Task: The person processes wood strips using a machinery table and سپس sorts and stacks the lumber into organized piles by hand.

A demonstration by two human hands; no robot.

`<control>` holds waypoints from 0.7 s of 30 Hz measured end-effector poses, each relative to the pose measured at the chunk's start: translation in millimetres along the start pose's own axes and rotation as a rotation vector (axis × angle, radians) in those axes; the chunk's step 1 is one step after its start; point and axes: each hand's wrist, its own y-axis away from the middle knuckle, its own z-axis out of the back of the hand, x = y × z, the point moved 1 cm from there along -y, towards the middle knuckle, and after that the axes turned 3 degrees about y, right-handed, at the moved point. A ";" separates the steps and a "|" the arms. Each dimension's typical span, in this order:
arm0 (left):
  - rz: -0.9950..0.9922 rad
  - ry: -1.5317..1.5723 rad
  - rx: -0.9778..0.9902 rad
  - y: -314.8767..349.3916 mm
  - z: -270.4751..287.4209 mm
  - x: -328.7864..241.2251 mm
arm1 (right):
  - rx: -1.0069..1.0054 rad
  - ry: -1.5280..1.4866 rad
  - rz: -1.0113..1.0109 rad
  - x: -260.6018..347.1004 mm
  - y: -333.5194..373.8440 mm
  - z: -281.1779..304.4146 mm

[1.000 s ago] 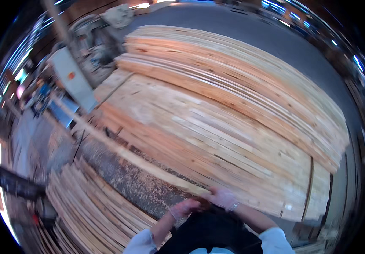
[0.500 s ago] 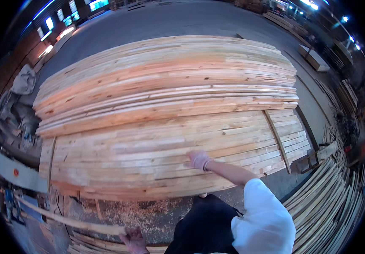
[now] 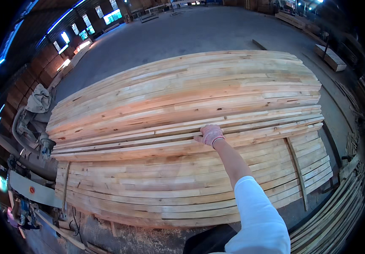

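Observation:
My right hand (image 3: 210,134), in a pale pinkish glove, reaches out to the front edge of the upper stack of planed wooden boards (image 3: 186,91). Its fingers curl over a long narrow wooden board (image 3: 254,127) there, with the thumb on the near left side. The fingers' undersides are hidden. Below and nearer to me lies a wide lower layer of similar boards (image 3: 148,182), side by side. My left hand is out of the picture.
Thin cross slats (image 3: 296,173) lie over both ends of the lower layer. A machine with a pale panel (image 3: 34,189) and a bent pipe stands at the left. Loose wooden strips (image 3: 334,211) are heaped at the right. Sawdust covers the floor close to me.
My right hand has moved forward from above the lower layer to the upper stack's front edge. My left hand, seen low in the earlier picture, has left view. The view has tilted up.

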 end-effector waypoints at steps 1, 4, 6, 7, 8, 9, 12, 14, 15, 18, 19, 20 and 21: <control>0.003 0.000 -0.001 -1.7 -3.4 3.4 | -0.072 -0.020 -0.012 2.8 7.7 -2.2; 0.018 -0.003 -0.002 -0.4 -6.6 8.2 | -0.366 -0.081 0.085 -2.5 33.8 -40.0; 0.038 -0.003 0.010 -3.5 -11.6 11.9 | -0.337 -0.095 0.080 0.7 56.4 -41.1; 0.049 0.000 0.023 -5.0 -13.6 13.9 | -0.294 -0.084 0.091 2.1 68.6 -40.1; 0.050 0.002 0.023 -4.8 -13.6 15.6 | -0.254 -0.080 0.103 5.6 79.7 -43.8; 0.053 0.003 0.033 -5.7 -12.9 17.1 | -0.153 -0.054 0.102 9.2 90.2 -55.9; 0.085 0.022 0.077 -11.0 -12.4 19.3 | -0.268 -0.020 0.212 10.5 139.2 -112.0; 0.116 0.030 0.115 -14.3 -6.3 19.5 | -0.355 0.109 0.233 7.4 148.3 -124.8; 0.127 0.050 0.142 -17.5 3.1 17.2 | -0.370 0.166 0.255 9.6 158.2 -138.4; 0.228 0.111 0.343 -23.5 37.7 10.4 | 0.029 0.014 0.118 14.0 148.9 -116.5; 0.267 0.124 0.415 -18.1 44.0 9.5 | 0.122 0.003 0.053 5.8 140.3 -116.5; 0.285 0.131 0.413 -11.9 43.9 8.5 | 0.106 0.016 -0.011 0.6 135.3 -123.7; 0.282 0.132 0.401 -9.3 43.1 8.8 | 0.063 0.037 -0.075 1.1 126.2 -126.0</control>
